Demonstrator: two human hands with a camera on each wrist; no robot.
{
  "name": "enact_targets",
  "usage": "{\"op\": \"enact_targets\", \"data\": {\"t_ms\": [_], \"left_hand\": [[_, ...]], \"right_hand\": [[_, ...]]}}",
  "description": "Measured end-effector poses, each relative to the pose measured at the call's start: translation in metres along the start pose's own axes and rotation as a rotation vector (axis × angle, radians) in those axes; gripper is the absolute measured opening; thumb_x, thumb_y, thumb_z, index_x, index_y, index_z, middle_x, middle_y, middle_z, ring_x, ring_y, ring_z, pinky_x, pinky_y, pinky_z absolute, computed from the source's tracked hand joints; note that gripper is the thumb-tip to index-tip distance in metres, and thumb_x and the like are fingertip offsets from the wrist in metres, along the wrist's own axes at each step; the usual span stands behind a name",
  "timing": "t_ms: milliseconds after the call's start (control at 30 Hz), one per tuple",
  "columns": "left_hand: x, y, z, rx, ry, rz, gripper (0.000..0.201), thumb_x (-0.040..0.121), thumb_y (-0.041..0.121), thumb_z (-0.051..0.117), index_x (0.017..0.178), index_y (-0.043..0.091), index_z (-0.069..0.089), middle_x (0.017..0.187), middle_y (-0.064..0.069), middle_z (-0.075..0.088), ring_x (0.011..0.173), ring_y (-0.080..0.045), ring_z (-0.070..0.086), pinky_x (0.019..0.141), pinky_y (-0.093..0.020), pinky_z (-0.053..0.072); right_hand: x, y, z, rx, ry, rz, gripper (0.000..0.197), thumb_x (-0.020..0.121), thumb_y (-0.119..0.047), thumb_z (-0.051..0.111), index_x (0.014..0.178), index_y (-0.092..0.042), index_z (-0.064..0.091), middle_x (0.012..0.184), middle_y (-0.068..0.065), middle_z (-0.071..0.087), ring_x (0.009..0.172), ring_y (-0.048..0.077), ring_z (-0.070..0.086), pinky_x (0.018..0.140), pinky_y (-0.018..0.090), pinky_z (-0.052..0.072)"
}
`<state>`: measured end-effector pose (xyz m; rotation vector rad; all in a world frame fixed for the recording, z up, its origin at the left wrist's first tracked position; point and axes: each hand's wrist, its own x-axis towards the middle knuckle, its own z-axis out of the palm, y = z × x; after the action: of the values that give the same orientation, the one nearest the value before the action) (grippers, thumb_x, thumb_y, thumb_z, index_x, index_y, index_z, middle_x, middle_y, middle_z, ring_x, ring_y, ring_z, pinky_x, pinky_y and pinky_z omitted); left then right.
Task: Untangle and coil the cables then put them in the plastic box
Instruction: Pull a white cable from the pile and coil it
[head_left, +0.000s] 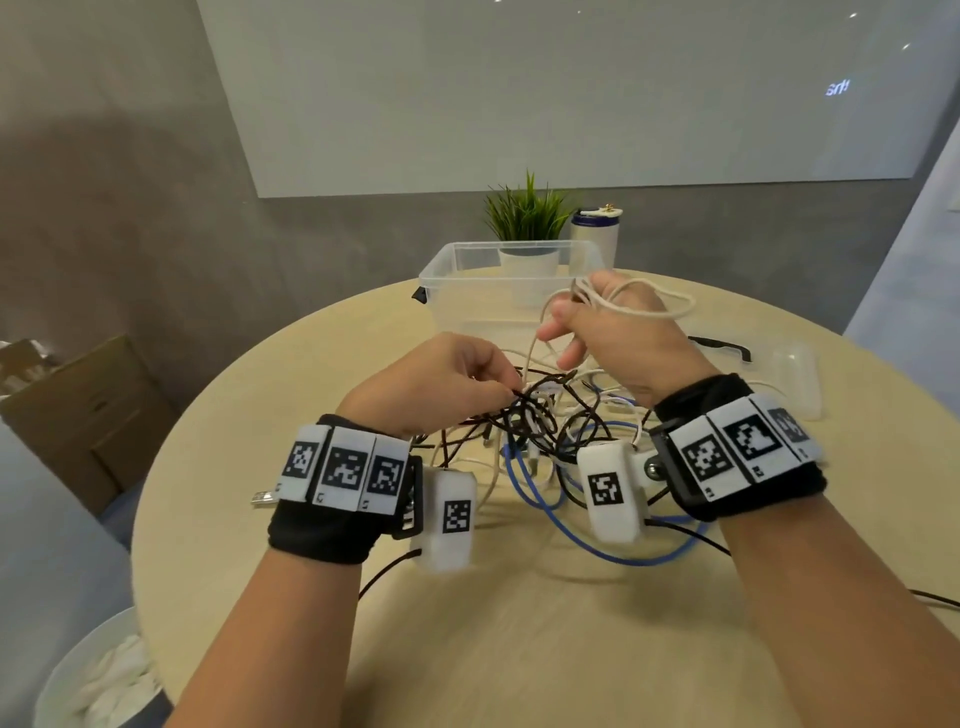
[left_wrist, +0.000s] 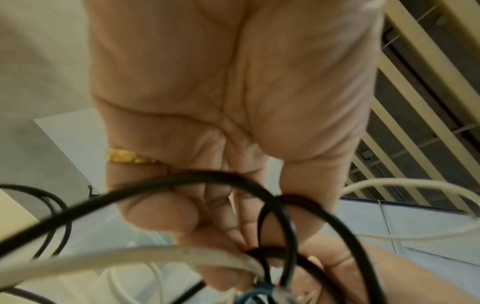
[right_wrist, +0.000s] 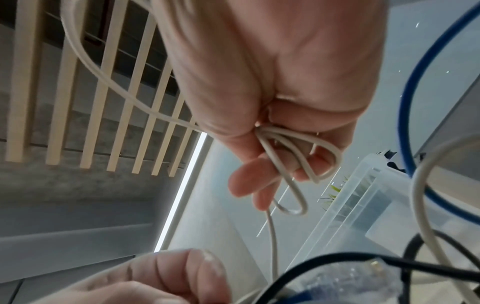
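Nearest, a blue round cable (head_left: 550, 512) loops across the near part of the round pale wooden surface (head_left: 519, 649), running under both wrists into a tangle of thin black cables (head_left: 530, 415) and white cables (head_left: 483, 467) at the middle. A silver plug end (head_left: 262, 499) lies on the left, just beside the left wristband.

Over the tangle, the left hand (head_left: 441, 382) has its fingertips pinched on a black cable strand at the knot; the left wrist view shows the fingers (left_wrist: 161, 216) curled with black cable crossing them. To its right and raised higher, the right hand (head_left: 613, 332) has its grip closed on several loops of a cream-white thin cable (head_left: 644, 306), one strand dropping from it into the tangle; the right wrist view shows those loops (right_wrist: 288, 156) gathered between thumb and fingers.

Beyond the hands stands the clear plastic box (head_left: 457, 270), open-topped, with no cable visible inside. Behind it sit a small green potted plant (head_left: 527, 218) and a white cylindrical bottle (head_left: 597, 234). A black-framed pair of glasses (head_left: 722, 347) lies at the right.
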<state>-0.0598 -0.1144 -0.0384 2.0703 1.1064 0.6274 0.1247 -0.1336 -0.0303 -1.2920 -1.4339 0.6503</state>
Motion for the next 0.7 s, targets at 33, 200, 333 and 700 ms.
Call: {"op": "enact_targets", "data": {"t_ms": [33, 200, 333, 700], "left_hand": [[0.0, 0.0, -0.001, -0.013, -0.01, -0.002, 0.011, 0.085, 0.006, 0.065, 0.083, 0.016, 0.069, 0.071, 0.0, 0.064, 0.059, -0.005, 0.052, 0.055, -0.013, 0.041], [-0.003, -0.002, -0.006, -0.059, -0.033, 0.011, 0.013, 0.081, 0.002, 0.067, 0.078, 0.014, 0.066, 0.073, -0.006, 0.063, 0.066, -0.017, 0.05, 0.062, -0.028, 0.038], [-0.003, -0.002, -0.007, -0.054, -0.054, 0.016, 0.015, 0.081, 0.003, 0.068, 0.079, 0.017, 0.066, 0.072, -0.005, 0.062, 0.065, -0.015, 0.049, 0.06, -0.026, 0.037], [0.003, 0.001, 0.005, 0.046, 0.062, -0.065, 0.018, 0.092, 0.037, 0.058, 0.099, 0.023, 0.064, 0.086, -0.002, 0.069, 0.06, -0.009, 0.056, 0.062, -0.026, 0.047]], "right_hand": [[0.0, 0.0, -0.001, 0.004, 0.014, -0.007, 0.006, 0.097, -0.01, 0.05, 0.099, -0.008, 0.055, 0.078, -0.001, 0.071, 0.047, 0.008, 0.061, 0.061, 0.019, 0.051], [-0.003, 0.0, -0.003, 0.004, 0.072, -0.035, 0.009, 0.1, -0.017, 0.045, 0.102, -0.01, 0.051, 0.087, -0.002, 0.072, 0.056, 0.011, 0.068, 0.059, 0.014, 0.047], [-0.003, 0.001, -0.003, 0.039, 0.089, -0.026, 0.008, 0.101, -0.021, 0.043, 0.1, -0.014, 0.048, 0.096, -0.003, 0.072, 0.062, 0.015, 0.07, 0.066, 0.019, 0.041], [-0.006, -0.006, -0.001, 0.118, -0.055, -0.101, 0.009, 0.102, -0.022, 0.046, 0.099, -0.015, 0.051, 0.098, 0.0, 0.074, 0.067, 0.018, 0.071, 0.089, 0.033, 0.047]]}}
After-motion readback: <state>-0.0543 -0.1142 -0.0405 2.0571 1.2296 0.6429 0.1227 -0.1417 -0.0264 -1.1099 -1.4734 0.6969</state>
